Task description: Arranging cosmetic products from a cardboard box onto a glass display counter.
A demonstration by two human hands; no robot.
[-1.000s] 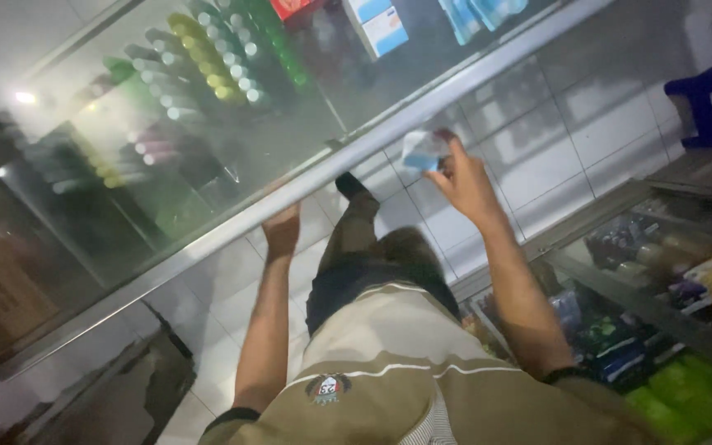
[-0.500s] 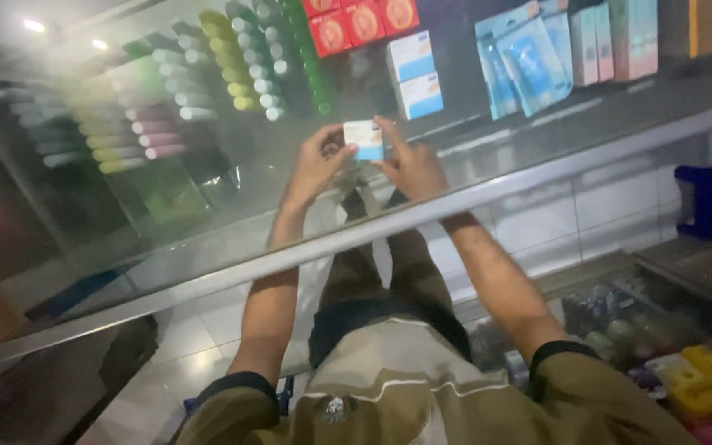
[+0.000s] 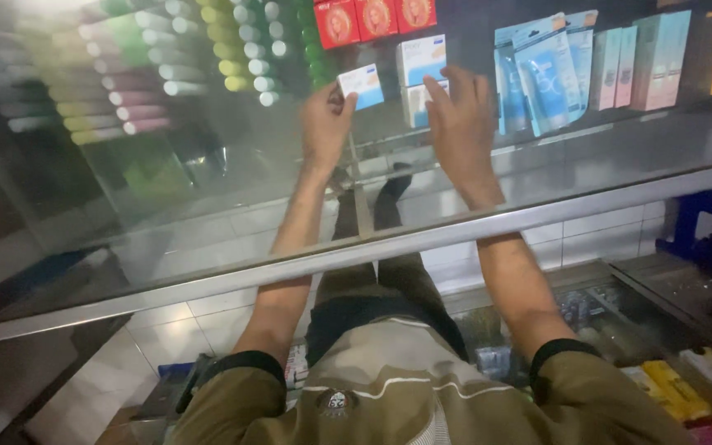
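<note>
Left hand [image 3: 325, 124]: raised at upper centre of the frame, thumb and fingers pinching the lower left corner of a small card.
Card [image 3: 361, 86]: white and blue, tilted, held up near the top centre, just left of the boxes on the shelf.
Right hand [image 3: 463, 124]: lifted beside the left, right of centre; fingers spread and empty, back of the hand to the camera, fingertips at the white boxes, contact impossible to tell.
White boxes [image 3: 420, 78]: stacked two high at top centre, between the card and the right hand.
Red boxes [image 3: 375, 18]: three in a row along the top edge, above the card.
Blue packs [image 3: 541, 70]: upright at upper right, next to pale green cartons.
Bottles [image 3: 125, 78]: rows of capped bottles, green, yellow and pink, blurred, filling the upper left.
Glass counter [image 3: 208, 222]: pane under both forearms, reflective.
Metal rail [image 3: 422, 243]: running across mid-frame from lower left up to the right edge.
Shirt [image 3: 422, 395]: olive, black cuffs, bottom centre.
Floor [image 3: 199, 325]: white tiles, seen below the rail at lower left.
</note>
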